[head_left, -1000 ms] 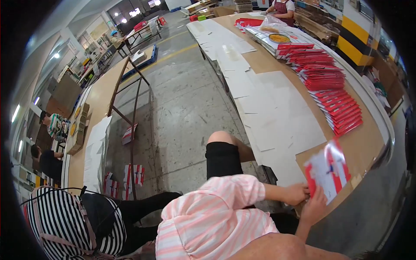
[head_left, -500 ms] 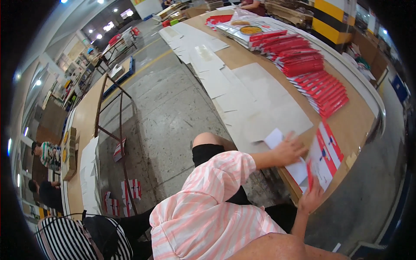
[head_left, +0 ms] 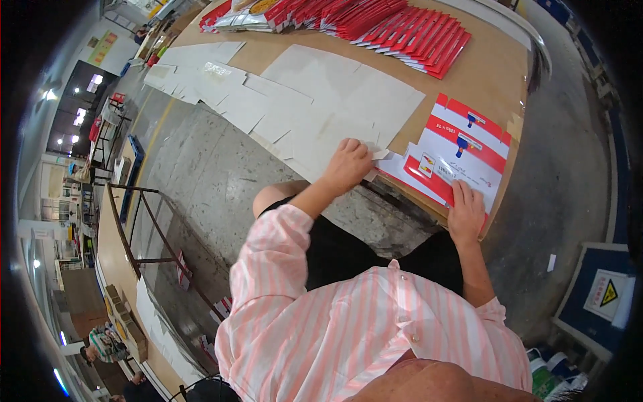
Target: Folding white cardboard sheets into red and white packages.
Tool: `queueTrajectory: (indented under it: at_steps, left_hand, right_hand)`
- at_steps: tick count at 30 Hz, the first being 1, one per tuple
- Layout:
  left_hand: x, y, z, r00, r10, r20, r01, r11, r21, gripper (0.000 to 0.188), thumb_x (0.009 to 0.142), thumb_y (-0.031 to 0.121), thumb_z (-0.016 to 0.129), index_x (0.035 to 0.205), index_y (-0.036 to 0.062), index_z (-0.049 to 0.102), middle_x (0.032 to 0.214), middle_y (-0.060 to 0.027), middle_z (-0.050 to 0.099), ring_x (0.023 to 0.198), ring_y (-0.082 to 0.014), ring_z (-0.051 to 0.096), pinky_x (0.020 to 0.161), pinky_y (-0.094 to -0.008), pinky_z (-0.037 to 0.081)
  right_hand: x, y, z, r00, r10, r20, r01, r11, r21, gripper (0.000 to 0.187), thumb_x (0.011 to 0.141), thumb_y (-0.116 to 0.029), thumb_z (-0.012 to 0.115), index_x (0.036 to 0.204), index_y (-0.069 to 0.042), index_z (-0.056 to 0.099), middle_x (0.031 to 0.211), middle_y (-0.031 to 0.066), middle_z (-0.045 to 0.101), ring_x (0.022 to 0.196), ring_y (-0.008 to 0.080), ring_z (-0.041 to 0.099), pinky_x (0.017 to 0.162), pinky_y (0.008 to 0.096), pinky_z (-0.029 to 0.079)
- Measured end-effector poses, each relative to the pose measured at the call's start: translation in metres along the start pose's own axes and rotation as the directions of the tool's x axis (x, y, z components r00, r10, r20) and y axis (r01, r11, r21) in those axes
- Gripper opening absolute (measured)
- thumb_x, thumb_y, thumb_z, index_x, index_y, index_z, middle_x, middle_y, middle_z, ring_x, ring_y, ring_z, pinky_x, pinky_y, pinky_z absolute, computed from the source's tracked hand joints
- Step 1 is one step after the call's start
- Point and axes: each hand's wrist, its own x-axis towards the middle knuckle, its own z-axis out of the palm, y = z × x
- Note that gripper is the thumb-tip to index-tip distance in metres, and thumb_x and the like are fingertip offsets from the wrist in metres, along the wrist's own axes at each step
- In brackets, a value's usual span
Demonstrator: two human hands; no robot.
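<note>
A flat white-and-red carton blank [head_left: 462, 144] lies at the right end of the table, a red-edged panel folded over on its near left side. My right hand [head_left: 467, 209] rests on the carton's near edge, fingers stretched out against it. To its left, my left hand [head_left: 348, 165] has its fingers curled at the table's front edge, closed on a small white card flap [head_left: 380, 155]. The flap's lower part and my left fingertips are partly hidden. More white card [head_left: 395, 164] shows between my left hand and the carton.
Overlapping pale cardboard sheets [head_left: 335, 90] cover the table's left and middle. A long row of red-and-white folded cartons [head_left: 429, 40] fans along the far side. Below is a concrete floor [head_left: 221, 154]; a metal-framed table [head_left: 127, 248] stands left.
The carton has gone from tilted and blurred to flat on the table. My left hand has moved left to the front edge and closed; my right hand now lies on the carton. The view has turned.
</note>
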Motion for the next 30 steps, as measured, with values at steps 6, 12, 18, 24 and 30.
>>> queueTrajectory:
  at_steps: [6, 12, 18, 24, 30]
  left_hand:
    - [-0.021, -0.068, -0.062, 0.980, 0.181, 0.085, -0.185, 0.982, 0.047, 0.055, 0.070, 0.033, 0.074, 0.120, 0.0137, 0.060, 0.110, -0.0061, 0.061, 0.113, -0.0281, 0.049, 0.098, -0.0422, 0.037]
    - [0.012, -0.079, -0.042, 0.952, -0.302, 0.056, 0.302, 0.953, 0.017, 0.030, 0.073, 0.029, 0.071, 0.097, 0.0120, 0.067, 0.093, -0.0080, 0.064, 0.091, -0.0291, 0.056, 0.081, -0.0418, 0.046]
    - [-0.009, -0.051, -0.013, 0.681, -0.668, 0.300, 0.732, 0.609, -0.306, 0.030, 0.087, 0.032, 0.061, 0.084, 0.0026, 0.064, 0.080, -0.0088, 0.062, 0.081, -0.0232, 0.060, 0.066, -0.0347, 0.052]
    - [0.006, -0.015, -0.005, 0.387, -0.873, 0.296, -0.066, -0.347, -0.936, 0.017, 0.091, 0.016, 0.059, 0.079, 0.0027, 0.060, 0.071, -0.0020, 0.060, 0.065, -0.0141, 0.059, 0.064, -0.0274, 0.051]
    - [0.003, 0.015, -0.029, 0.966, -0.199, -0.168, 0.072, 0.825, -0.561, 0.025, 0.087, 0.025, 0.063, 0.107, 0.0095, 0.065, 0.100, -0.0102, 0.064, 0.084, -0.0233, 0.064, 0.073, -0.0333, 0.053]
  right_hand:
    - [-0.006, 0.003, -0.004, 1.000, -0.010, -0.016, 0.011, 1.000, 0.020, 0.054, 0.070, -0.001, 0.064, 0.123, -0.006, 0.055, 0.124, 0.0071, 0.054, 0.103, 0.0291, 0.050, 0.090, 0.0375, 0.043]
    - [-0.006, 0.002, -0.001, 1.000, -0.017, 0.016, 0.017, 0.999, 0.040, 0.056, 0.069, -0.001, 0.065, 0.124, -0.006, 0.055, 0.125, 0.0071, 0.054, 0.102, 0.0284, 0.050, 0.090, 0.0369, 0.043]
    - [-0.006, 0.000, -0.001, 0.999, 0.017, -0.031, -0.015, 0.998, 0.059, 0.057, 0.070, 0.000, 0.065, 0.126, -0.007, 0.054, 0.127, 0.0065, 0.054, 0.104, 0.0291, 0.050, 0.091, 0.0372, 0.043]
    - [-0.008, 0.007, -0.003, 0.997, -0.010, -0.079, 0.019, 0.994, 0.105, 0.054, 0.074, 0.001, 0.065, 0.127, -0.005, 0.055, 0.126, 0.0080, 0.055, 0.102, 0.0263, 0.050, 0.089, 0.0349, 0.044]
    - [-0.003, 0.002, -0.011, 0.998, -0.024, 0.054, 0.018, 0.995, 0.097, 0.050, 0.081, -0.040, 0.066, 0.126, -0.019, 0.059, 0.125, 0.0117, 0.050, 0.108, 0.0304, 0.046, 0.089, 0.0436, 0.042]
